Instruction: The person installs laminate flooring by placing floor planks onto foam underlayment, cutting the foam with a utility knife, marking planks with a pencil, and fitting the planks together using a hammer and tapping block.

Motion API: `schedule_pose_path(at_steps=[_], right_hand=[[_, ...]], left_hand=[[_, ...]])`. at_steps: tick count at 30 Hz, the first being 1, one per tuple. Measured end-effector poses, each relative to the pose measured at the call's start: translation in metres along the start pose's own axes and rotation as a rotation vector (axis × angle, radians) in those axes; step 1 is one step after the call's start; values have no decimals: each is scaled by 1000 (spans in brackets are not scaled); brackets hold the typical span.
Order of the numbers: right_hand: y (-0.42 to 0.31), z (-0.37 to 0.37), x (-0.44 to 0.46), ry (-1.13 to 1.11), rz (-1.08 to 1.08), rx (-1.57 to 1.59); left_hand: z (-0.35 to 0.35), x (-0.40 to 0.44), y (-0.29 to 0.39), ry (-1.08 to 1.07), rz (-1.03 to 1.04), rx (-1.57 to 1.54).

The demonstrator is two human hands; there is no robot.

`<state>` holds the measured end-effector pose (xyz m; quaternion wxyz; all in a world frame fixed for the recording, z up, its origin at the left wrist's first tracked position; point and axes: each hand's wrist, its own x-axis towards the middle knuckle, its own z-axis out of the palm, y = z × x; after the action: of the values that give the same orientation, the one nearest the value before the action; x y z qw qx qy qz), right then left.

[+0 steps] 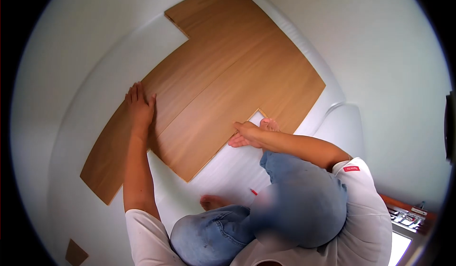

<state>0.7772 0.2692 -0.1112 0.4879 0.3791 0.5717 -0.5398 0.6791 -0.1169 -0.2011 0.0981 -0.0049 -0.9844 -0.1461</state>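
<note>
Several brown wood-look flooring planks (237, 62) lie joined side by side on a white underlay sheet (216, 173). My left hand (140, 108) rests flat on the outer plank (107, 171) at the left, fingers spread near its far edge. At the stepped near edge of the nearest plank (190, 154) is my right hand (248, 134). Its thumb lies over the plank's edge, while the other fingers stretch out beside it over the underlay. Neither hand appears to grip anything. The underside of the right fingers is hidden.
A red pen-like item (253, 191) lies on the underlay between my legs. My bare feet (213, 202) are close to the planks. A small brown offcut (76, 253) sits at lower left. Pale walls (389, 66) border the floor. Assorted hardware (408, 218) is at lower right.
</note>
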Motion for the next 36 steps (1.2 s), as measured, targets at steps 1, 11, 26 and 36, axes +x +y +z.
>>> schedule_pose_path(at_steps=[1,11,26,36], right_hand=[[-6,9,-3,53,-66,121],[24,-3,34,337,-141,-332],[17,-8,35,183,-157,-200],[5,-19,34,293,-2,32]], left_hand=[[1,1,2,49,-9,0],[-19,1,20,26,-44,17],[-19,-1,19,83,-45,28],[-3,1,10,108,6,33]])
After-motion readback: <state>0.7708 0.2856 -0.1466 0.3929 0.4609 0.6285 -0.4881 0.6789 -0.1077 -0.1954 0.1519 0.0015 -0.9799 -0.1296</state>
